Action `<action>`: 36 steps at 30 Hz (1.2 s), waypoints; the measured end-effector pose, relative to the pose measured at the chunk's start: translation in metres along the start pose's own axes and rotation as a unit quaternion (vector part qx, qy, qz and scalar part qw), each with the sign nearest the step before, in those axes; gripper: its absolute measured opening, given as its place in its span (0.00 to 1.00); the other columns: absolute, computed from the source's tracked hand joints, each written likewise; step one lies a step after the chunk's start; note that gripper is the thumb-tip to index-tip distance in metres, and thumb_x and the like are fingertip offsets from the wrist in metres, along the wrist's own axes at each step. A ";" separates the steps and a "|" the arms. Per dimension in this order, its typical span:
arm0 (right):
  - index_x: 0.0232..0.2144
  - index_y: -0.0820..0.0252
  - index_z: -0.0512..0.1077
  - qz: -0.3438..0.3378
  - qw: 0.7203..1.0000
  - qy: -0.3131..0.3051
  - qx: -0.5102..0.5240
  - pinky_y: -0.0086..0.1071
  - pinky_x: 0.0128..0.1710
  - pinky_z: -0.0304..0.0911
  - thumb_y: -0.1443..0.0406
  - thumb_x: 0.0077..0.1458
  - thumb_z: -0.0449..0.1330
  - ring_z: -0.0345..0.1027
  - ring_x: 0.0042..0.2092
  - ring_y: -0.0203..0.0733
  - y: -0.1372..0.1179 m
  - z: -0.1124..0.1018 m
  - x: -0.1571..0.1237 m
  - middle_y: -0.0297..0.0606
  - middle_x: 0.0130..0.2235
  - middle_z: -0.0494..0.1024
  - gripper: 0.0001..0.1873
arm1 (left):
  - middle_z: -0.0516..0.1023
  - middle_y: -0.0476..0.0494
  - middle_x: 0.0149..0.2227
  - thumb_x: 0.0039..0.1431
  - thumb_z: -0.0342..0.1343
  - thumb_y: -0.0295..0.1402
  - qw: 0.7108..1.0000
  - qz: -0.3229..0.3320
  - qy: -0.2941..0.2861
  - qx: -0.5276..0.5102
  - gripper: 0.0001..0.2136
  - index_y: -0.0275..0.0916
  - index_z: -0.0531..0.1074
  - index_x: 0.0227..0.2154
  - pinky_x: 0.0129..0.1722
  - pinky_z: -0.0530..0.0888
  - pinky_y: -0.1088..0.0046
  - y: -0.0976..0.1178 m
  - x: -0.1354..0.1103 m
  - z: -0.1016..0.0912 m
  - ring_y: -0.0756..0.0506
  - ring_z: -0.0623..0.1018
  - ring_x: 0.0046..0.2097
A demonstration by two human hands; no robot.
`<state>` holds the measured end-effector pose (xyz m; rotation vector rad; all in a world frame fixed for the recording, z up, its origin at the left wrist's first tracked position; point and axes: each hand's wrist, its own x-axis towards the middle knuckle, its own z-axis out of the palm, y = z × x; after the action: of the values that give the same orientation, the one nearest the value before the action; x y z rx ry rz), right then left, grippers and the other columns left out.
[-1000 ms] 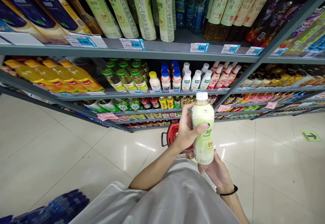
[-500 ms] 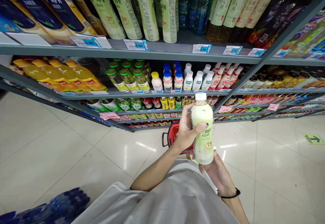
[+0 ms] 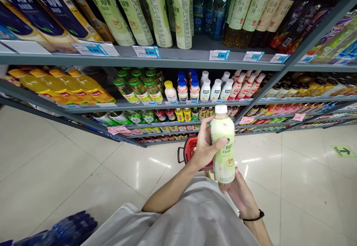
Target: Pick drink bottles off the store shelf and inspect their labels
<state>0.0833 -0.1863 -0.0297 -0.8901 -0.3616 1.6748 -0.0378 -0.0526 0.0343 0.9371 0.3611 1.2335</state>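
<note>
Upright in front of me is a pale green drink bottle (image 3: 224, 156) with a white cap, its label facing me. My left hand (image 3: 206, 147) is closed around its upper part, thumb across the front of the label and fingers behind. Low down, my right hand (image 3: 241, 192) supports the bottle's base, with some of its fingers hidden behind and under it. A black band circles my right wrist. Below the bottle, a red shopping basket (image 3: 190, 146) with a black handle is partly covered by my left hand and arm.
Drink shelves (image 3: 167, 60) with price tags run across the view. Similar green bottles (image 3: 181, 15) stand on the top shelf, and orange-capped juice bottles (image 3: 67, 86) sit below left. Blue-wrapped bottle packs (image 3: 69, 227) lie on the tiled floor at lower left. A green arrow sign (image 3: 343, 151) is at right.
The view has shifted slightly, so the shelves sit a little further left. Both hands keep their hold on the bottle, which appears marginally lower.
</note>
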 end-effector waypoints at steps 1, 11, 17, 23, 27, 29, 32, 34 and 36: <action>0.51 0.54 0.77 0.002 1.000 0.000 0.001 0.29 0.24 0.64 0.45 0.59 0.68 0.80 0.46 0.53 0.000 0.000 0.000 0.47 0.46 0.83 0.26 | 0.77 0.40 0.48 0.55 0.72 0.43 1.000 0.000 0.001 0.001 0.35 0.44 0.58 0.58 0.40 0.80 0.65 0.000 0.000 0.000 0.41 0.82 0.42; 0.52 0.53 0.76 0.014 1.000 -0.002 0.012 0.30 0.25 0.62 0.44 0.56 0.71 0.75 0.36 0.43 -0.001 -0.001 0.004 0.46 0.50 0.83 0.29 | 0.75 0.42 0.47 0.54 0.73 0.42 1.000 0.002 0.016 0.005 0.35 0.44 0.60 0.58 0.40 0.76 0.69 0.005 0.001 0.001 0.45 0.78 0.42; 0.54 0.52 0.76 0.026 1.000 0.004 0.013 0.30 0.25 0.61 0.43 0.56 0.70 0.70 0.30 0.38 -0.002 -0.002 0.004 0.47 0.53 0.82 0.31 | 0.75 0.40 0.50 0.53 0.73 0.44 1.000 -0.007 0.019 0.005 0.36 0.45 0.58 0.59 0.43 0.77 0.67 0.004 0.000 0.001 0.44 0.79 0.45; 0.50 0.54 0.78 0.017 1.000 0.007 0.006 0.30 0.24 0.59 0.42 0.54 0.70 0.72 0.32 0.41 0.000 0.000 0.003 0.46 0.49 0.83 0.30 | 0.75 0.40 0.50 0.54 0.73 0.43 1.000 -0.003 0.015 0.004 0.36 0.45 0.58 0.59 0.43 0.77 0.68 0.006 -0.001 0.002 0.45 0.78 0.44; 0.50 0.55 0.79 0.010 1.000 0.013 0.003 0.31 0.23 0.58 0.40 0.51 0.71 0.66 0.26 0.37 0.002 -0.005 0.002 0.47 0.48 0.84 0.33 | 0.75 0.42 0.48 0.53 0.73 0.43 1.000 -0.004 0.016 0.003 0.36 0.45 0.58 0.58 0.42 0.76 0.68 0.005 -0.002 0.003 0.45 0.78 0.43; 0.50 0.55 0.79 0.009 1.000 0.014 0.002 0.31 0.23 0.57 0.39 0.50 0.71 0.66 0.25 0.36 0.002 -0.008 0.001 0.48 0.48 0.85 0.35 | 0.74 0.43 0.48 0.53 0.73 0.43 1.000 -0.008 0.015 -0.008 0.36 0.45 0.57 0.58 0.42 0.76 0.68 0.004 -0.002 0.004 0.46 0.78 0.43; 0.52 0.53 0.79 0.005 1.000 0.025 0.009 0.30 0.22 0.56 0.39 0.48 0.73 0.76 0.35 0.47 0.003 -0.011 0.001 0.48 0.51 0.84 0.37 | 0.74 0.42 0.48 0.54 0.73 0.43 1.000 -0.011 0.011 -0.011 0.36 0.45 0.57 0.58 0.41 0.76 0.69 0.004 -0.003 0.006 0.46 0.78 0.42; 0.53 0.52 0.79 0.000 0.999 0.034 0.019 0.30 0.21 0.56 0.40 0.46 0.74 0.79 0.42 0.53 0.004 -0.011 0.001 0.47 0.52 0.83 0.38 | 0.75 0.41 0.49 0.54 0.73 0.43 1.000 -0.007 0.010 0.000 0.36 0.45 0.58 0.58 0.42 0.76 0.68 0.005 -0.004 0.008 0.45 0.78 0.43; 0.53 0.51 0.79 -0.003 0.999 0.044 0.028 0.30 0.21 0.56 0.40 0.45 0.75 0.79 0.47 0.57 0.004 -0.011 0.001 0.47 0.54 0.82 0.38 | 0.75 0.41 0.50 0.54 0.73 0.43 1.000 -0.006 0.009 0.007 0.35 0.46 0.58 0.58 0.43 0.76 0.67 0.005 -0.004 0.009 0.44 0.78 0.44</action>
<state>0.0882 -0.1890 -0.0394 -0.9170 -0.2557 1.6276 -0.0360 -0.0600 0.0429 0.9354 0.3889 1.2303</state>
